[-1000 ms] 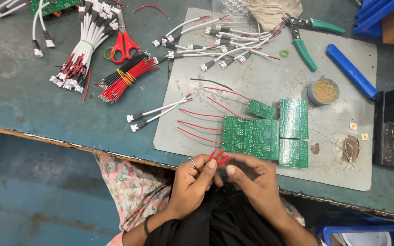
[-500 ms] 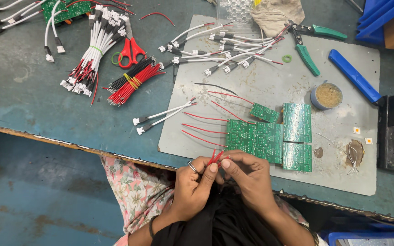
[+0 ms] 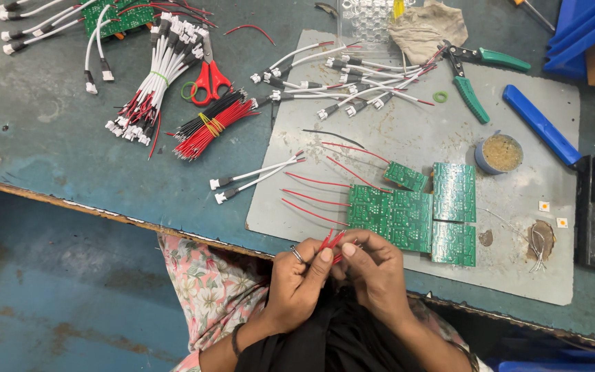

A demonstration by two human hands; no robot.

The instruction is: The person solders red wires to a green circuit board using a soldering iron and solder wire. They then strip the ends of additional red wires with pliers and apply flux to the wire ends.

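Both hands pinching short red wires (image 3: 332,241): left hand (image 3: 299,275), right hand (image 3: 373,272). Light, floppy, slippery; grip near ends. Green boards (image 3: 408,213) just beyond fingertips.

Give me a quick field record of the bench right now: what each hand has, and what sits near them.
left hand: pinching short red wires with the right
right hand: fingertips on the same wires
boards: green, flat on the grey mat, just beyond the hands, red leads attached
scissors: red handles, far left of mat
cutters: green handles, top of mat
wire bundle: red and black, banded, left of mat
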